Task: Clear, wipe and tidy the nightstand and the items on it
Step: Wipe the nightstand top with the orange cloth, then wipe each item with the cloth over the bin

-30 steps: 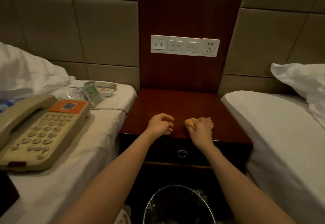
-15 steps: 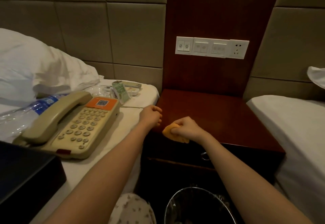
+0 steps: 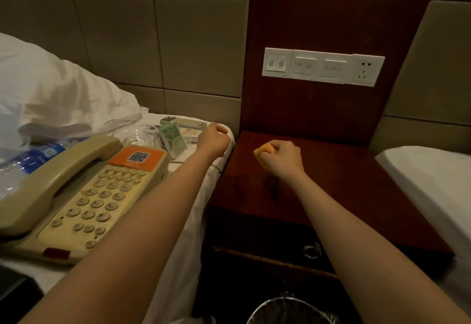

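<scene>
Right grip (image 3: 283, 157) curled round yellow cloth (image 3: 263, 154), over rear-left part of desk (image 3: 356, 188); contact with top not sure. Left grip (image 3: 215, 140) in fist, nothing seen inside, over bed (image 3: 193, 191) edge, just left of desk. Phone (image 3: 84, 196) on bed, left of and nearer than left grip, long axis slanting to rear-right; left grip closer. Room for wiping: right of cloth and toward front edge.

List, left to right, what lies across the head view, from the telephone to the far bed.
telephone → green card stand → left hand → orange cloth → right hand gripping that cloth → white-sheeted bed
</scene>
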